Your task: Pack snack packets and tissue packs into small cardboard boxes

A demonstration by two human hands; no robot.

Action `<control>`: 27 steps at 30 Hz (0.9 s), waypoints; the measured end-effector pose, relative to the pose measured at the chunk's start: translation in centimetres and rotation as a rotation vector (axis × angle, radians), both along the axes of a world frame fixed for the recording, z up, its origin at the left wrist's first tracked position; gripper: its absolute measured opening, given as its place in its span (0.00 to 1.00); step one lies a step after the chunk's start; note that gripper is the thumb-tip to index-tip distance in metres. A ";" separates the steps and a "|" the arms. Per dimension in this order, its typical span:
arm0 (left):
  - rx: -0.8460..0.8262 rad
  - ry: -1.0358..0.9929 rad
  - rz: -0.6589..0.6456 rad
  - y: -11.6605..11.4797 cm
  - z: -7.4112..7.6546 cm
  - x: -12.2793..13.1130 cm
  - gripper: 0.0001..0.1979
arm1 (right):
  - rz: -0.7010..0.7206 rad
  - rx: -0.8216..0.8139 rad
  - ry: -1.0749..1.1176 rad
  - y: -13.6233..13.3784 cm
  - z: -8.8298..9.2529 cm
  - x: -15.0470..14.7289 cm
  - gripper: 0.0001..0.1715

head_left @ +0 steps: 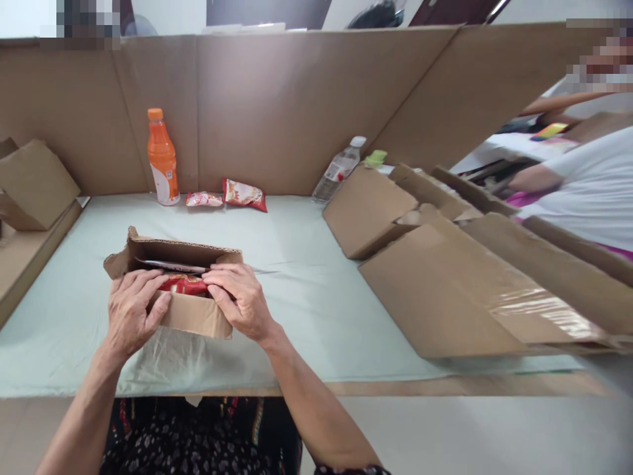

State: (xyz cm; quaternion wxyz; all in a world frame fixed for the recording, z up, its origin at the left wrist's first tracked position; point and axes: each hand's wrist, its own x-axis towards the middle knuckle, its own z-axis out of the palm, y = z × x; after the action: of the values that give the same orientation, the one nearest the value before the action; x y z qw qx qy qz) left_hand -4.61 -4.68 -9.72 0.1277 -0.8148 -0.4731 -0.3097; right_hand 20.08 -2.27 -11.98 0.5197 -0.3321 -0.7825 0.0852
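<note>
A small cardboard box [195, 316] with its top flaps up stands on the pale green cloth in front of me. Inside it lies a red snack packet [185, 284], with a thin flat packet [175, 266] behind it along the back wall. My left hand [131, 310] is closed over the box's left end, its fingertips at the red packet and its thumb on the front wall's edge. At the opposite end my right hand [244, 300] grips in much the same way, fingers bent over the opening. Both hands hide parts of the box and its contents.
An orange drink bottle [162, 161] and two snack packets [244, 195] rest by the cardboard back wall [297, 105]. A clear bottle [340, 173] leans behind open cardboard boxes [445, 284] on the right. More cardboard [37, 188] stands at left. Another person [588, 178] sits far right.
</note>
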 end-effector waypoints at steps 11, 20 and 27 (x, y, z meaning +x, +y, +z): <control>-0.038 -0.020 0.007 -0.5 0.0 -0.3 0.18 | 0.005 -0.011 -0.043 -0.8 0.2 0.0 0.13; -0.045 -0.011 -0.004 0.1 0.2 0.0 0.19 | 0.008 -0.085 -0.074 -0.3 0.3 0.3 0.14; -0.079 -0.008 0.002 0.1 0.7 0.2 0.20 | 0.048 -0.104 -0.121 -0.4 1.2 0.7 0.13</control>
State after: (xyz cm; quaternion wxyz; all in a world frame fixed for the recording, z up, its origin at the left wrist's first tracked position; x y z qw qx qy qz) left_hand -4.44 -4.53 -9.07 0.0939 -0.8175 -0.4862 -0.2940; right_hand 20.79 -2.63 -10.74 0.4512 -0.3443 -0.8149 0.1180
